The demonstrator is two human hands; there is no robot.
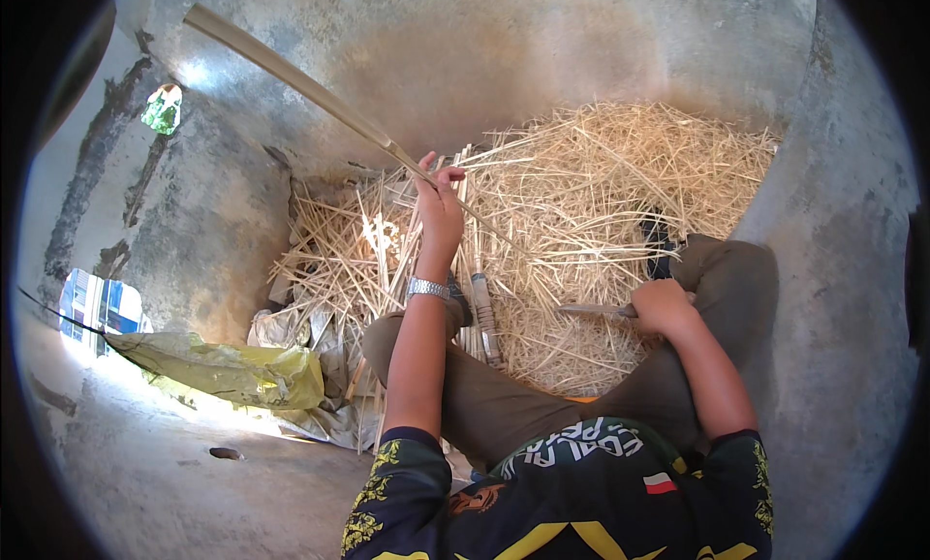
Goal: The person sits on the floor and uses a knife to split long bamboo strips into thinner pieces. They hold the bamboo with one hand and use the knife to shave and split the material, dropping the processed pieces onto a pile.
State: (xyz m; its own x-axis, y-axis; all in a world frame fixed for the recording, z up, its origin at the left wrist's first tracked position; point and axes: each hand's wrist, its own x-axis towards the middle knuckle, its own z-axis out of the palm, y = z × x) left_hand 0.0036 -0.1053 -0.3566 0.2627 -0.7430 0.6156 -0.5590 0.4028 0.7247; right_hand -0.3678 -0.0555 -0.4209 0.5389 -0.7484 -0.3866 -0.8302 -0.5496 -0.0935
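My left hand [441, 203] is raised in front of me, holding a long split bamboo strip [291, 76] near its lower part. The strip slants up to the far left, wide at its upper end and thin below the hand. Some fingers stick out while the grip around the strip is partly hidden. My right hand [663, 306], by my right knee, is closed around the handle of a knife [595, 309]. Its blade points left, over the shavings and apart from the strip.
Pale bamboo shavings [620, 172] are heaped before me, with loose strips [339, 245] at the left. A segmented bamboo piece [484, 313] lies between my legs. Concrete walls [465, 56] rise close around; yellow plastic sheeting [242, 371] lies at the lower left.
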